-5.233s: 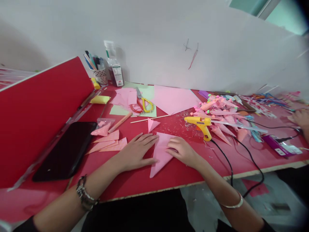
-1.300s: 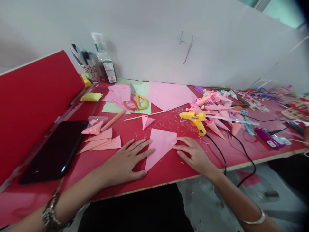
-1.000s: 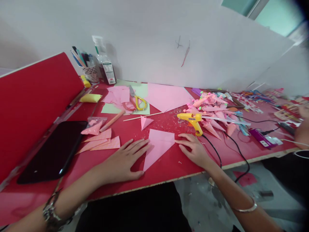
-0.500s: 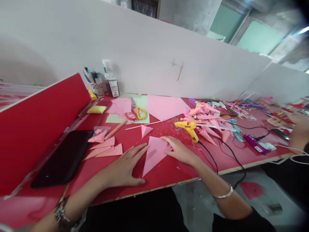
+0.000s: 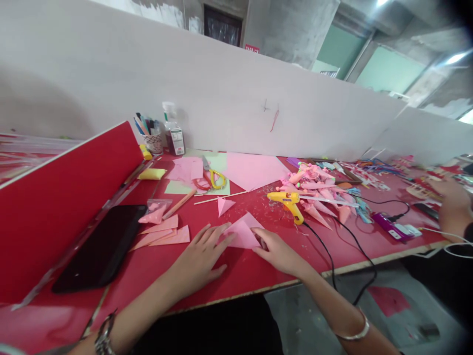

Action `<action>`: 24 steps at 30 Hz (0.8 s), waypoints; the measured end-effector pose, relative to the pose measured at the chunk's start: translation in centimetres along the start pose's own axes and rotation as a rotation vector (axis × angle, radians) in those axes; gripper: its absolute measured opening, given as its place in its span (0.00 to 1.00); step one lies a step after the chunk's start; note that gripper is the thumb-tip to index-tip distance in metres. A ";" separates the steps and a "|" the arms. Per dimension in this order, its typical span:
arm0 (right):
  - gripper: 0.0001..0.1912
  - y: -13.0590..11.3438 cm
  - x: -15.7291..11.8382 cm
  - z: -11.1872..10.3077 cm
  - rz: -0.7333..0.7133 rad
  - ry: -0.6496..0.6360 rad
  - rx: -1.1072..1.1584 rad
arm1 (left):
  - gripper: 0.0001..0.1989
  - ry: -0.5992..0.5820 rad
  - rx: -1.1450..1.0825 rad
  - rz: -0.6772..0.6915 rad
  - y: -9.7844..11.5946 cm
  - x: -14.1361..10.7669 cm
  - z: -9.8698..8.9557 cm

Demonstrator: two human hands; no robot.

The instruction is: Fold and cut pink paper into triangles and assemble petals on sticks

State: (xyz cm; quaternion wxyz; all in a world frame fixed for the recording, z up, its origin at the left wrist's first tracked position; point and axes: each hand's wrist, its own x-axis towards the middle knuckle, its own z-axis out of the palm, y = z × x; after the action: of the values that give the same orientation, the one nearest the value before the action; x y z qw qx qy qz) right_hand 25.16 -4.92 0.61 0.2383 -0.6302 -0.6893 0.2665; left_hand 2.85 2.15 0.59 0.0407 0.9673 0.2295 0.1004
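A pink paper piece (image 5: 242,233) lies on the red table between my hands, with its point toward the wall. My left hand (image 5: 201,254) rests with spread fingers, its fingertips on the paper's left edge. At the right corner, my right hand (image 5: 275,249) has its thumb and fingers curled round the paper's edge. Just beyond the paper is a small folded pink triangle (image 5: 224,205). A yellow glue gun (image 5: 290,203) lies to the right of it. Several folded pink strips (image 5: 166,235) are left of my left hand.
Pink cones (image 5: 314,185) are heaped behind the glue gun. A black phone (image 5: 103,246), scissors (image 5: 216,180), a bottle (image 5: 175,135) and a pen cup (image 5: 152,142) stand or lie leftward. Cables run over the front edge (image 5: 343,268). Another person's hand (image 5: 453,202) is at far right.
The pink paper has turned, its long lower point no longer reaching toward the table's front edge. My right hand has moved slightly down with its corner. The camera view has tilted up slightly.
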 end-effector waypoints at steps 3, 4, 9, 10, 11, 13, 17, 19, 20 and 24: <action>0.24 -0.5 0.1 0.4 0.047 0.018 0.200 | 0.25 0.101 0.158 0.031 0.7 0.3 -0.1; 0.25 -0.9 0.0 0.4 0.042 0.024 0.278 | 0.23 0.124 0.205 0.029 0.9 0.5 -0.3; 0.21 -3.4 -0.6 0.1 -0.012 -0.024 0.542 | 0.09 0.107 0.310 0.009 1.7 1.5 -1.1; 0.20 -3.8 -0.8 -0.3 -0.032 -0.025 0.545 | 0.08 0.094 0.283 0.004 1.6 1.6 -1.3; 0.21 -3.9 -1.0 -0.7 -0.064 -0.010 0.533 | 0.07 0.091 0.245 -0.009 1.4 1.6 -1.5; 0.27 -3.9 -1.6 -1.7 -0.158 0.045 0.465 | 0.07 0.106 0.139 -0.060 0.9 1.6 -1.9; 0.47 -3.0 -2.5 -2.7 -0.327 0.053 0.089 | 0.11 0.161 -0.135 -0.133 -0.2 1.1 -2.9; 0.41 -2.7 -2.8 -2.3 -0.380 0.083 -0.179 | 0.12 0.158 -0.253 -0.086 -0.5 0.9 -3.2; 0.33 -2.6 -2.9 -1.9 -0.412 0.137 -0.293 | 0.12 0.151 -0.286 -0.044 -0.6 0.9 -3.3; 0.15 -2.3 -3.2 0.1 -0.550 0.366 -0.480 | 0.18 0.113 -0.241 0.090 -0.9 0.8 -2.4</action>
State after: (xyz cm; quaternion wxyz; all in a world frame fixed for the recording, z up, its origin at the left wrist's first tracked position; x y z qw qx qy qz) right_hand 23.69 -8.28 2.09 0.2656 -0.4968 -0.8211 -0.0920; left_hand 2.61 3.39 2.94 0.1389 0.9575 0.1742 0.1832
